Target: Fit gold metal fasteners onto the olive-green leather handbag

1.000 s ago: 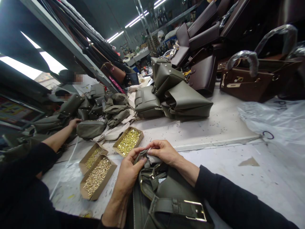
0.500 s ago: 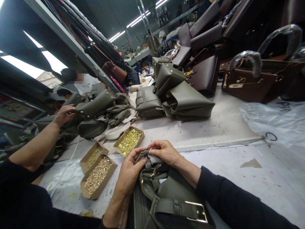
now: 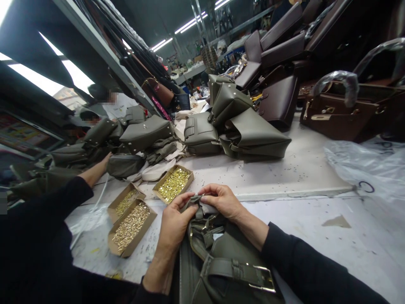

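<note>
An olive-green handbag (image 3: 228, 249) lies in front of me, with a buckled strap (image 3: 237, 272) near its lower end and an open zipper edge. My left hand (image 3: 174, 223) pinches the gathered green fabric at the bag's far end between thumb and fingers. Opposite it, my right hand (image 3: 223, 202) grips the same fabric, its fingertips almost meeting the left ones. Any small part between the fingertips is too small to make out. Just beyond my hands stands a cardboard box of gold metal pieces (image 3: 172, 184).
Two more cardboard boxes, one with copper-coloured rivets (image 3: 131, 228), stand at left. A co-worker's arm (image 3: 95, 169) reaches toward green bags (image 3: 145, 133). More green bags (image 3: 253, 133) and brown handbags (image 3: 335, 114) are piled behind. Clear plastic (image 3: 373, 169) lies at right.
The co-worker's hand has gone down behind a green bag, and the bag it touched now lies lower and flatter. My hands keep their hold on the fabric. The view has shifted slightly.
</note>
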{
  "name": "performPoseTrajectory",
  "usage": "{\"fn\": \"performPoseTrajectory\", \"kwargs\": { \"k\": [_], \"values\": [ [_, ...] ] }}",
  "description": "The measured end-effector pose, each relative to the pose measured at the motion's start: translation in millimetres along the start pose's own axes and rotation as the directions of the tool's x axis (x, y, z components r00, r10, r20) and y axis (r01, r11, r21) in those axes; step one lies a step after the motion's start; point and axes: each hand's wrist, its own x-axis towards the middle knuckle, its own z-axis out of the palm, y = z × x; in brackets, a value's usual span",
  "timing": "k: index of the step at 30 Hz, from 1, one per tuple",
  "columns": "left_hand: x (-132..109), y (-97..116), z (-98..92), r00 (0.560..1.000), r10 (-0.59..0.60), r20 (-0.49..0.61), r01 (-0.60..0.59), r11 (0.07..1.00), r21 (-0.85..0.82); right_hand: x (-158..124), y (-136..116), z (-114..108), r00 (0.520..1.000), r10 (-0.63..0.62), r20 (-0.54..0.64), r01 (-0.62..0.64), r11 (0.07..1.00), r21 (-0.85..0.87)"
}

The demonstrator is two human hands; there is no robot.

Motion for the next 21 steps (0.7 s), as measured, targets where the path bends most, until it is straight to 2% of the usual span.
{"fn": "performPoseTrajectory", "kwargs": {
  "k": [5, 11, 14, 18, 21],
  "values": [
    [-0.8, -0.4, -1.8, 0.989, -0.124, 0.080, 0.138, 0.967, -0.215, 0.2, 3.8, -2.7, 0.991, 0.124, 0.044, -0.127, 0.988, 0.084],
    [1.8, -0.6, -1.3, 0.977, -0.183, 0.108, 0.205, 0.947, -0.248, 0.1, 6.2, -4.7, 0.985, 0.156, 0.071, -0.166, 0.972, 0.168],
    [4.6, -0.7, -0.5, 0.989, -0.132, 0.068, 0.142, 0.974, -0.175, -2.7, 2.5, -3.1, 0.993, 0.105, 0.052, -0.112, 0.982, 0.153],
    [2.1, -4.2, 1.8, 1.000, 0.029, -0.010, -0.029, 0.999, -0.032, -6.4, -3.3, -1.5, 0.999, -0.017, 0.048, 0.015, 0.999, 0.039],
    [-4.3, -10.8, 2.6, 0.991, 0.130, -0.041, -0.129, 0.991, 0.021, -6.8, -3.4, -1.8, 0.998, -0.017, 0.068, 0.017, 1.000, 0.000]
  ]
}}
